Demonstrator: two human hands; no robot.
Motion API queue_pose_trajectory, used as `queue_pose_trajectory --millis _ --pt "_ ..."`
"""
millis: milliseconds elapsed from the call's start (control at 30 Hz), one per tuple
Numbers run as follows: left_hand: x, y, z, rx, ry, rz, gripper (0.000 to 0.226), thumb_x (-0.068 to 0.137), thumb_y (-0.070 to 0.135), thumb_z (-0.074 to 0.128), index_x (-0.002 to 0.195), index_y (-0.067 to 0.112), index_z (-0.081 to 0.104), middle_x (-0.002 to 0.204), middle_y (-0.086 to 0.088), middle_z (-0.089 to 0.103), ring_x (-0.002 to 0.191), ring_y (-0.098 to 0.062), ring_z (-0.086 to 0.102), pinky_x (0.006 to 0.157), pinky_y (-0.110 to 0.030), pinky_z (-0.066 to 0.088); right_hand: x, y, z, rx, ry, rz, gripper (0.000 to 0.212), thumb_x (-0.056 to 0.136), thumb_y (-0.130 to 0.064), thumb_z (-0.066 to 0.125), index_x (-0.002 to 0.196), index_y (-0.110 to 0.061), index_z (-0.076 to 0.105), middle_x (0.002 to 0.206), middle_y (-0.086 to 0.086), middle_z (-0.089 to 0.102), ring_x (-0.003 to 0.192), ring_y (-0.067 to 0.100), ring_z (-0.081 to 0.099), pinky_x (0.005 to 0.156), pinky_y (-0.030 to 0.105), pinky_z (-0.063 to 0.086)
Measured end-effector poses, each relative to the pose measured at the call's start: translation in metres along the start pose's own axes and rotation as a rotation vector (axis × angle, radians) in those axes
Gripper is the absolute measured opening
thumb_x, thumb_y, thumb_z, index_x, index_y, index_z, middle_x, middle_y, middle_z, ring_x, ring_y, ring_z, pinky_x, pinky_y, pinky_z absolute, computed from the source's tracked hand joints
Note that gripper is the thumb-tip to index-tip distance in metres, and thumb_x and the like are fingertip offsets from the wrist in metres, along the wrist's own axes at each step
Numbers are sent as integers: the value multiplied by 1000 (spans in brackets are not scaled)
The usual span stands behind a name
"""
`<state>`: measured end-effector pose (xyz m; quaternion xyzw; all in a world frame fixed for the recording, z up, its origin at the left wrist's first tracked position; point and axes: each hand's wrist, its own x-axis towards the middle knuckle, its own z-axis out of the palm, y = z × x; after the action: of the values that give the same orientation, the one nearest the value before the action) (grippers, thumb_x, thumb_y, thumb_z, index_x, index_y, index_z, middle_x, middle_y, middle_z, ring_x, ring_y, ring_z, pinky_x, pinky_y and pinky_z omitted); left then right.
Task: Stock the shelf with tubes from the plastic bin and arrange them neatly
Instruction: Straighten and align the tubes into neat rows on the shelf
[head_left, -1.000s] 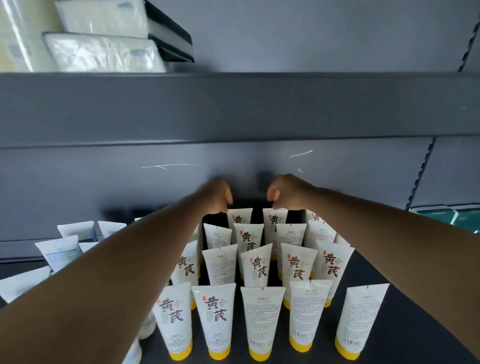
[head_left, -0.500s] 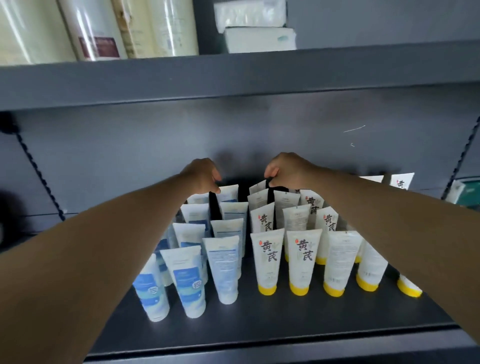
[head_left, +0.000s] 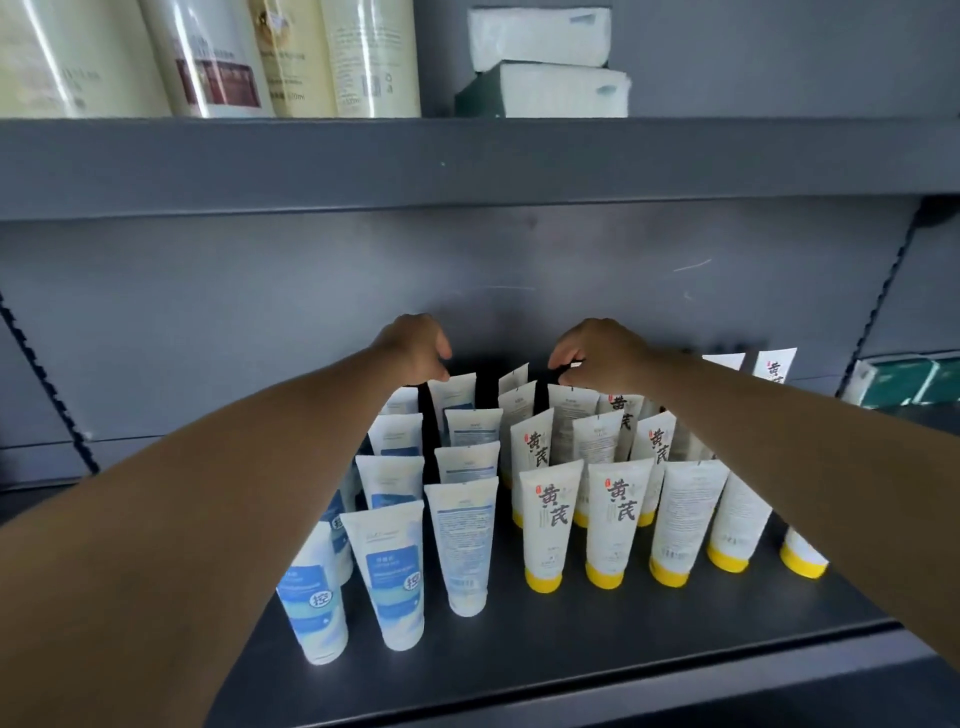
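Note:
On the dark grey shelf (head_left: 571, 649), white tubes stand cap-down in rows. Blue-label tubes (head_left: 387, 571) fill the left rows and yellow-cap tubes (head_left: 550, 519) the right rows. Both my arms reach over them to the back row. My left hand (head_left: 415, 348) has its fingers curled down and pinches the top edge of the rear blue-label tube (head_left: 457, 395). My right hand (head_left: 597, 358) pinches the top edge of a rear yellow-cap tube (head_left: 569, 410). The plastic bin is out of view.
The upper shelf (head_left: 467, 166) hangs low over the tubes and carries tall bottles (head_left: 208, 57) and stacked tissue packs (head_left: 550, 67). Green packs (head_left: 914, 379) lie in the bay to the right, past a notched upright (head_left: 883, 301). The shelf's front strip is bare.
The view has swung left and pulled back, bringing the blue-label rows into sight. Both hands stay at the back row and have moved a little further apart.

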<state>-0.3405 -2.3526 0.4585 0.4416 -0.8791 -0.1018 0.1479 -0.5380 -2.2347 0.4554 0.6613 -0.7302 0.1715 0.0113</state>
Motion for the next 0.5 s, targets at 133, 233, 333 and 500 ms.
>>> queue_pose_trajectory --millis 133,233,333,500 --pt "0 -3 9 31 -46 6 39 79 12 73 117 8 65 118 -12 65 108 -28 61 98 -32 46 3 -3 -1 19 -10 46 25 83 -8 65 108 -9 71 111 8 69 104 23 62 87 23 45" --pt "3 -5 14 62 -58 -3 41 79 13 74 118 8 64 118 -12 65 108 -28 60 98 -33 46 8 -9 -2 21 -48 30 25 83 -6 65 107 -8 71 111 9 68 104 23 62 88 26 46" --pt "9 -3 15 73 -68 -7 43 78 13 74 120 8 62 119 -13 64 109 -29 60 98 -33 46 17 -13 -3 16 -70 22 24 84 -6 65 107 -8 71 111 8 68 104 24 62 85 24 47" --pt "22 1 17 86 -70 -6 36 79 14 73 113 8 67 116 -11 66 106 -28 62 96 -31 47 36 -13 5 56 -103 90 24 87 -19 65 108 -7 69 112 9 68 105 23 62 85 22 44"
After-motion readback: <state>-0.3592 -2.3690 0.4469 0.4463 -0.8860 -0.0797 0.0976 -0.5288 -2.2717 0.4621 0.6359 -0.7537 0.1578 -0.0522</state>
